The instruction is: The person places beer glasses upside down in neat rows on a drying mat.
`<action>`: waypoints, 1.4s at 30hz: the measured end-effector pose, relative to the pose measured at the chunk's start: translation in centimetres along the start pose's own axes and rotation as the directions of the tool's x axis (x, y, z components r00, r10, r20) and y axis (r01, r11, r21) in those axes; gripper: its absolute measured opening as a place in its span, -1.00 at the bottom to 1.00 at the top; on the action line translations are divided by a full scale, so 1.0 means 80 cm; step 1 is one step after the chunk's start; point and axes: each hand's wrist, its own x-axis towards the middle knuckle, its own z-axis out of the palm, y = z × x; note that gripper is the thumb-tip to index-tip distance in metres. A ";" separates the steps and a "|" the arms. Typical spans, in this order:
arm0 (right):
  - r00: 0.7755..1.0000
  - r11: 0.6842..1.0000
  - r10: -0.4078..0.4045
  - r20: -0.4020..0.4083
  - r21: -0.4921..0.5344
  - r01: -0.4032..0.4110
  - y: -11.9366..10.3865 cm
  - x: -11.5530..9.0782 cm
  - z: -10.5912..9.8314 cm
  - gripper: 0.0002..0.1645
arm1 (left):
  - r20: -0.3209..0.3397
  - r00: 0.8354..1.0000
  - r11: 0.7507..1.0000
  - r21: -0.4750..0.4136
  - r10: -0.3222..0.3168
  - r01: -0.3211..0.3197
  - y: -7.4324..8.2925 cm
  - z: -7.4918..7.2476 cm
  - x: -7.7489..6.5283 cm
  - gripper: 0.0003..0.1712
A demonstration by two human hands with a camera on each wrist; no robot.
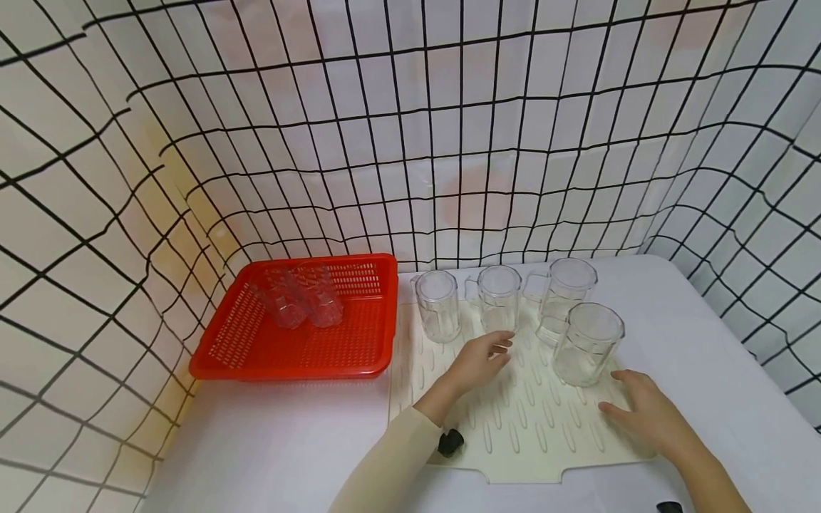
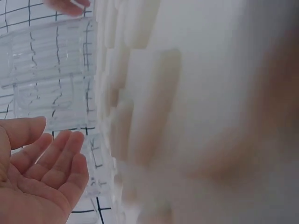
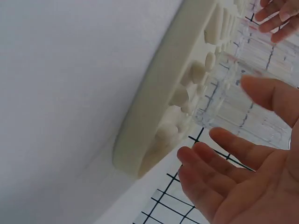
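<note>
Several clear glass mugs stand upright on a cream drying board with raised ridges (image 1: 500, 456). My left hand (image 1: 484, 360) hovers over the middle of the board, just in front of the second mug (image 1: 499, 303), fingers loosely bent and holding nothing. On the right, my right hand (image 1: 644, 413) is spread beside the front mug (image 1: 586, 349), thumb and fingers apart. In the right wrist view that mug (image 3: 233, 100) shows just beyond the thumb and fingers, with a gap between. Another mug (image 1: 438, 313) stands at the board's left and one (image 1: 564, 292) behind the front mug.
Left of the board sits a red plastic basket (image 1: 295, 372) with two clear mugs (image 1: 304, 303) lying tilted inside. Black wire mesh (image 1: 462, 149) over white sheeting encloses the white table (image 1: 256, 442) at the back and sides.
</note>
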 end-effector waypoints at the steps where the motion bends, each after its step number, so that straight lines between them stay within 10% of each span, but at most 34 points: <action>1: 1.000 1.000 -0.011 0.002 -0.019 0.011 0.002 -0.001 0.002 -0.25 | -0.006 1.000 1.000 -0.005 0.001 -0.001 -0.001 -0.001 -0.002 -0.54; 25: 0.995 0.979 -0.069 0.068 -0.185 0.081 -0.001 -0.010 0.018 -0.22 | -0.186 0.981 0.978 -0.192 0.044 -0.081 0.011 -0.035 -0.071 -0.67; 42: 0.995 0.980 -0.053 0.080 -0.188 0.067 -0.006 -0.011 0.016 -0.20 | -0.500 0.866 0.943 -0.289 -0.005 -0.162 0.020 -0.134 -0.111 -0.74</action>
